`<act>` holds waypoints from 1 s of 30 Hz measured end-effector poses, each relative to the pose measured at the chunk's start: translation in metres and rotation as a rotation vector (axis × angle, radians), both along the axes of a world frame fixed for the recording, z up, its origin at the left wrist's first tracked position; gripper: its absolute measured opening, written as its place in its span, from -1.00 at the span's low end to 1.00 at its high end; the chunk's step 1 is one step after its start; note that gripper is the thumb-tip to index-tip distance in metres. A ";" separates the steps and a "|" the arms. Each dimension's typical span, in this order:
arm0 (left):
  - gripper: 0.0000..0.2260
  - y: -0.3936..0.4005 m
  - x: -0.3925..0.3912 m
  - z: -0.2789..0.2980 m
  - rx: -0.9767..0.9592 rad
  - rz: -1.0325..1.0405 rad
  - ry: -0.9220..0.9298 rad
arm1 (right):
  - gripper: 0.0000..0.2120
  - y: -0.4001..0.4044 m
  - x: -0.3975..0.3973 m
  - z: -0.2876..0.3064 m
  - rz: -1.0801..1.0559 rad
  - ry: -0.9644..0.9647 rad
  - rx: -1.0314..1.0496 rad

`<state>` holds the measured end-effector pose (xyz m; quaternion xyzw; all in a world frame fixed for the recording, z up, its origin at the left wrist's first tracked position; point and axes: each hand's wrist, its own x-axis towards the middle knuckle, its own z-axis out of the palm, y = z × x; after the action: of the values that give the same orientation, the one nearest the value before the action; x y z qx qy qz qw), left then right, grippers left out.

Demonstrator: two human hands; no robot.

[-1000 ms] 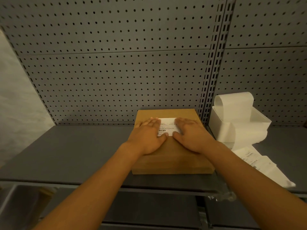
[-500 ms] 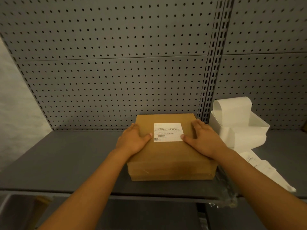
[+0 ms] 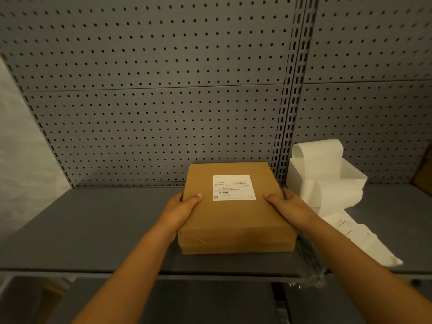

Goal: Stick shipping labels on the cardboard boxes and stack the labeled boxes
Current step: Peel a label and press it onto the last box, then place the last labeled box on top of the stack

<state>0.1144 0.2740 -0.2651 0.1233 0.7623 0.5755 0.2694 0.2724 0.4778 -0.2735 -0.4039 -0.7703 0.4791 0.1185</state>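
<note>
I see both hands grasping the box [image 3: 233,216] near the shelf's [image 3: 93,230] front edge: left hand [image 3: 181,212], right hand [image 3: 291,208], label [image 3: 233,187] on top.

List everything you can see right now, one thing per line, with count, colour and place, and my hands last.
cardboard box: one, brown, on the shelf, centre, held at both sides
shipping label: one, white, stuck on the box top
shelf: one, dark grey, under the box
pegboard: grey back wall panels
white bin: one, right of the box, holding label strip
label strip: white, trailing out of the bin across the shelf
left hand: grips the box's left edge
right hand: grips the box's right edge
</note>
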 end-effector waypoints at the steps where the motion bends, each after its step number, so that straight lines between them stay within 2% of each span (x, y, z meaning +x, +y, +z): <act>1: -0.57 0.000 0.000 0.000 0.019 0.009 0.002 | -0.40 -0.002 0.000 0.000 -0.018 0.024 -0.013; 9: -0.48 -0.013 -0.004 0.017 0.154 0.067 0.251 | -0.41 -0.023 0.005 0.020 -0.035 0.271 0.068; 15: -0.49 -0.020 -0.001 0.053 0.289 0.051 0.440 | -0.44 -0.042 0.012 0.056 -0.045 0.500 0.162; 22: -0.48 -0.003 0.018 0.100 0.498 0.038 0.517 | -0.43 -0.035 0.037 0.096 -0.121 0.628 0.267; 30: -0.48 0.037 0.061 0.140 0.584 -0.012 0.601 | -0.43 -0.004 0.088 0.135 -0.165 0.756 0.363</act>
<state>0.1756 0.3110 -0.1247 0.3613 0.6112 0.7042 -0.0075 0.3606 0.4741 -0.1387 -0.2328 -0.7097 0.4391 0.4993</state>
